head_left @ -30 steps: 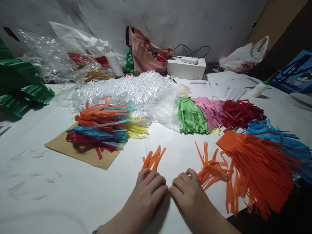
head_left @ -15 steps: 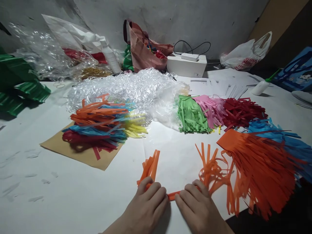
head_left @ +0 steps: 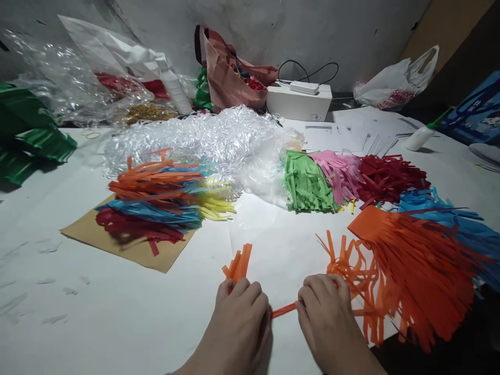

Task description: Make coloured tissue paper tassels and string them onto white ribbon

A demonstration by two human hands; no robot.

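Note:
My left hand [head_left: 238,325] and my right hand [head_left: 326,320] rest on the white table near its front edge, both with fingers curled down on one orange fringed paper strip [head_left: 282,310]. A short rolled stretch of it shows between the hands. Orange fringe ends [head_left: 237,264] stick up past the left fingers, and a looser orange tuft [head_left: 347,265] spreads past the right fingers. Just right of that lies a big stack of orange fringed paper [head_left: 414,260].
Mixed colour tassels [head_left: 156,200] lie on brown card [head_left: 156,255] at left. Green [head_left: 307,185], pink, dark red [head_left: 386,177] and blue [head_left: 449,213] fringed paper lie at right. Clear plastic strands [head_left: 203,138], bags, a white box [head_left: 299,104] and a glue bottle [head_left: 417,138] stand behind.
My hands have drawn apart, and a rolled orange stretch now shows between them. The fringe ends past the left fingers have closed up and stand more upright.

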